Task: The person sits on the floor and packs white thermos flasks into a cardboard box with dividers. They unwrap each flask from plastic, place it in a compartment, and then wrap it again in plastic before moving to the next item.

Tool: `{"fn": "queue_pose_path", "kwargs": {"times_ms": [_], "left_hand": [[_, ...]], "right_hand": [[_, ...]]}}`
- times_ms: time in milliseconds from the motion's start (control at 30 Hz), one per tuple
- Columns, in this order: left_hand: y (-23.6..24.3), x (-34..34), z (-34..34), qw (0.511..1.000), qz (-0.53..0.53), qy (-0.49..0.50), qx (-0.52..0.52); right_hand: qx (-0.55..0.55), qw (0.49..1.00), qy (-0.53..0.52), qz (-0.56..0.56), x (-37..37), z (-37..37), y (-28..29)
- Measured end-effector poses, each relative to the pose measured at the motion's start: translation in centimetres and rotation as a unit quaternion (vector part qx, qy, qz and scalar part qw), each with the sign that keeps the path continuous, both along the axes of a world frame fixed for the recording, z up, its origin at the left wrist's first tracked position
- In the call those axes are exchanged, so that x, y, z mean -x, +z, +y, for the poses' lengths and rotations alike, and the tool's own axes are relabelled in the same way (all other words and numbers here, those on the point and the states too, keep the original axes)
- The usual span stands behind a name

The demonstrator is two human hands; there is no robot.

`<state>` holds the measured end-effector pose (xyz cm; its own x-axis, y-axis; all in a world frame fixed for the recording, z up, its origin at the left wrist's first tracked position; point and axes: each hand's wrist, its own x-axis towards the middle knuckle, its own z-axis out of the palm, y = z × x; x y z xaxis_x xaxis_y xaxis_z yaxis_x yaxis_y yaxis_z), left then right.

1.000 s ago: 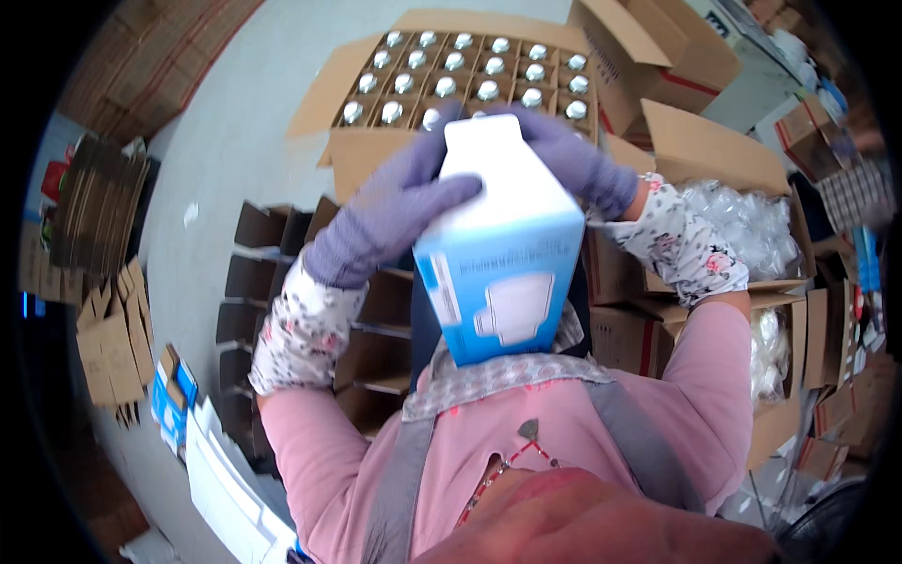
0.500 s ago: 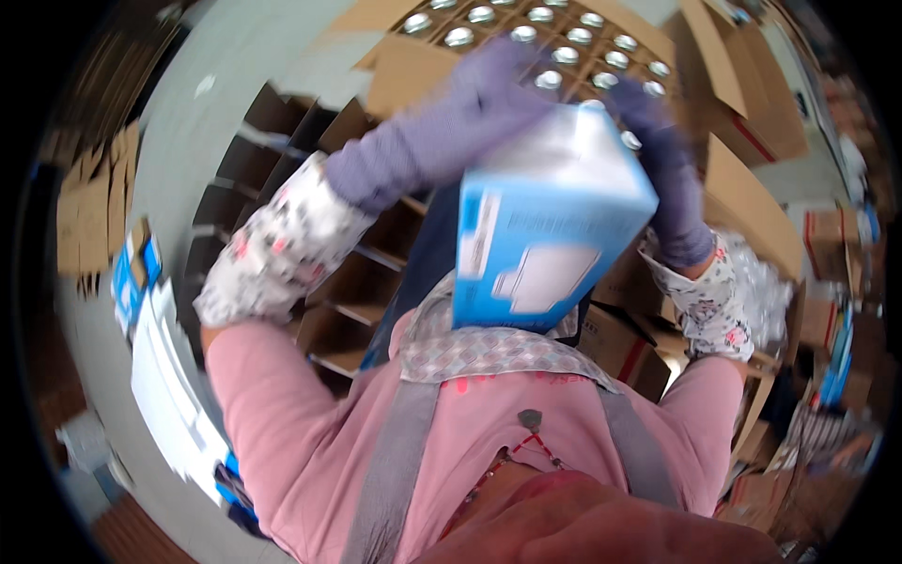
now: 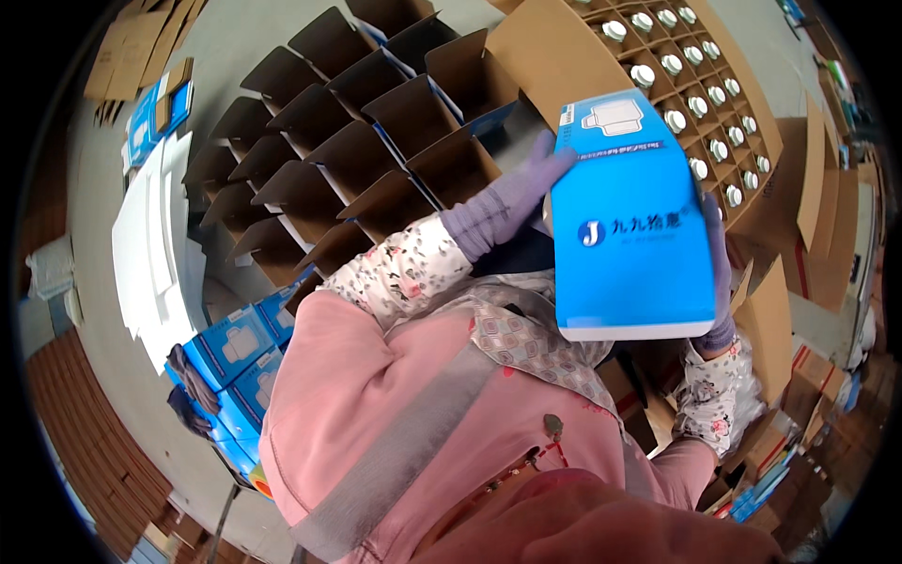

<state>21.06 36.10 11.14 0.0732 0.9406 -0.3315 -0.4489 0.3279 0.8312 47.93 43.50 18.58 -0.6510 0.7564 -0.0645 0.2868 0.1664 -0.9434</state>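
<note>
The blue box (image 3: 631, 235) is in front of the person's chest, held between both hands; its broad face, with a white round emblem and dark lettering, is turned up to the camera, and its white edge is toward the body; the upper end carries a white outline drawing.

The left hand (image 3: 515, 199), in a purple glove, is closed against the left side of the box, with the thumb laid along the edge; the right hand (image 3: 720, 268), in the same kind of glove, presses the opposite side (most of it is hidden by the box, so I cannot tell how all its fingers are bent).

Beyond the box, to the upper right, stands a divided carton (image 3: 554, 52), in whose cells many white caps (image 3: 671, 64) are visible; to the left of it are rows of open boxes (image 3: 329, 179) with brown inner sides and raised flaps; at the lower left, near white sheets (image 3: 155, 244), there are more blue boxes (image 3: 235, 348), with a dark cloth (image 3: 195, 381) lying against them.
</note>
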Motion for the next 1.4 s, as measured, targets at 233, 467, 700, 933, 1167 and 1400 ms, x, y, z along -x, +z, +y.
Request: {"fn": "queue_pose_path", "kwargs": {"times_ms": [233, 467, 700, 933, 1167, 1400], "left_hand": [[-6.4, 5.9, 3.3, 0.982, -0.084, 0.023, 0.167], [-12.1, 10.2, 3.3, 0.973, -0.023, 0.154, 0.169], [-12.3, 3.9, 2.5, 0.887, 0.385, 0.224, -0.121], [-3.6, -9.2, 3.4, 0.911, 0.262, 0.06, -0.311], [4.3, -19.8, 5.8, 0.706, 0.271, -0.142, -0.638], [4.3, -28.3, 8.0, 0.584, 0.264, -0.323, -0.697]], "right_hand": [[-0.024, 0.992, 0.004, -0.126, 8.5, 7.8, -6.8], [-0.075, 0.962, -0.005, -0.262, 12.5, 11.6, -17.6], [-0.246, 0.939, -0.091, -0.223, 3.4, 6.6, -7.5], [-0.132, 0.789, -0.453, -0.392, -16.4, 5.6, 1.2], [-0.204, 0.825, -0.344, -0.398, -17.2, 4.2, 6.5], [0.146, 0.725, -0.501, -0.449, -23.7, -13.5, -3.7]]}}
